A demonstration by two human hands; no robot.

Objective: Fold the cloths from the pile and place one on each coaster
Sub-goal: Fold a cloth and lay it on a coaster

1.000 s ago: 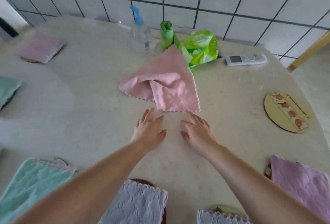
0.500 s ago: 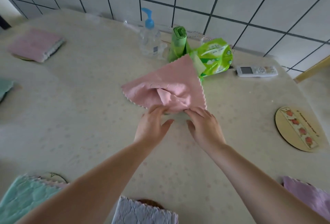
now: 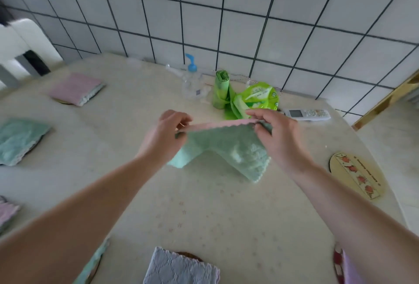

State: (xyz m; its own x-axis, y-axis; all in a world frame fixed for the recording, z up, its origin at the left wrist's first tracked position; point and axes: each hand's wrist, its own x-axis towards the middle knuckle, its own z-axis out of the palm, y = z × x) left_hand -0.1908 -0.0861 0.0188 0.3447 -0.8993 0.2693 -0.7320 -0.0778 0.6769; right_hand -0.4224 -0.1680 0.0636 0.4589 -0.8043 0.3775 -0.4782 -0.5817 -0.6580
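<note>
I hold a pink-and-green cloth point(image 3: 226, 147) lifted above the table's middle, its green side facing me and a pink scalloped edge stretched along the top. My left hand point(image 3: 163, 138) pinches the top left corner and my right hand point(image 3: 276, 134) pinches the top right corner. The lower corners hang down towards the table. A bare round wooden coaster point(image 3: 356, 175) with a strawberry strip lies at the right. Folded cloths rest on coasters: a pink one point(image 3: 77, 88) far left, a green one point(image 3: 18, 141) left, a lilac one point(image 3: 181, 268) near the front edge.
A clear pump bottle point(image 3: 192, 79), a green bag roll point(image 3: 221, 88), a green wipes pack point(image 3: 258, 96) and a white remote point(image 3: 306, 114) stand by the tiled wall. More folded cloths show at the front left point(image 3: 93, 263), left edge point(image 3: 6, 212) and front right point(image 3: 347, 268).
Both hands reached the pink cloth lying on the table, took its near corners and raised it, so its green underside now faces me. The camera tilted up.
</note>
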